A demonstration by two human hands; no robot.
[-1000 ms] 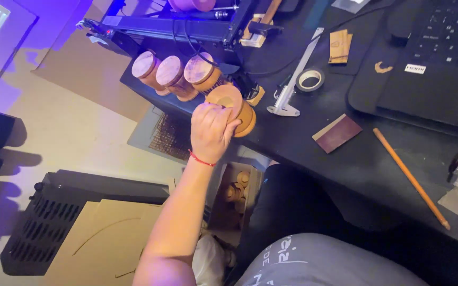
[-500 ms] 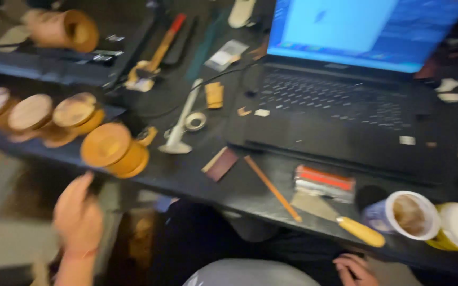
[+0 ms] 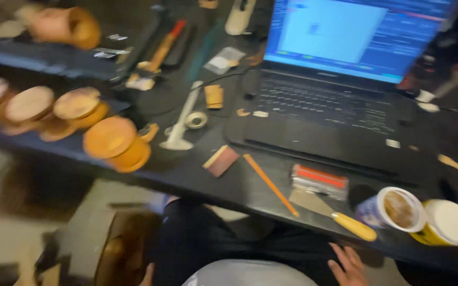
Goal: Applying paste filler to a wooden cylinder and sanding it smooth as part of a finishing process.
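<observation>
right hand (image 3: 348, 264) – bare | trousers (image 3: 202, 243) – dark | top (image 3: 250, 274) – grey

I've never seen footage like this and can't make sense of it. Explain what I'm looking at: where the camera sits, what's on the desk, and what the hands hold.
There is no machine here. The one picture comes from a camera worn on a person's head, looking down at their lap and a dark desk; it is blurred.

Only the right hand shows, at the bottom edge, resting open by the lap and holding nothing. The left hand is out of view.

On the desk stands an open laptop with a lit screen. In front of it lie a long orange pencil, a small wooden block and a scraper with a yellow handle. At the right are two open round tubs. Along the left edge sits a row of round wooden cup-like pieces. A roll of tape lies near the middle.
</observation>
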